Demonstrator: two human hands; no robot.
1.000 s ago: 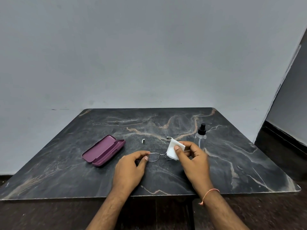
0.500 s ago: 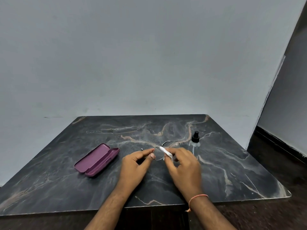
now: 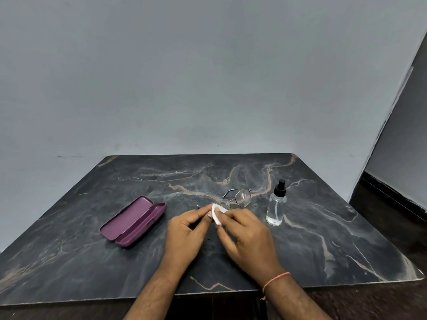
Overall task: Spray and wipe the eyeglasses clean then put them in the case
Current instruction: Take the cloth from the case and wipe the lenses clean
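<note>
Thin metal-framed eyeglasses (image 3: 240, 197) are held over the dark marble table (image 3: 323, 227), one lens sticking out beyond my fingers. My left hand (image 3: 187, 229) pinches the frame's near end. My right hand (image 3: 245, 232) presses a folded white cloth (image 3: 216, 214) around the other lens, which is hidden under it. The purple eyeglass case (image 3: 132, 221) lies open to the left of my hands. A clear spray bottle (image 3: 276, 206) with a black nozzle stands upright to the right of the glasses.
A plain grey wall rises behind the table. The near table edge runs just under my wrists. Dark floor and a wall corner lie to the right of the table.
The right hand has folded the white cloth over a lens and closed in against the left hand. The glasses now point away from me, one lens showing beyond the cloth.
</note>
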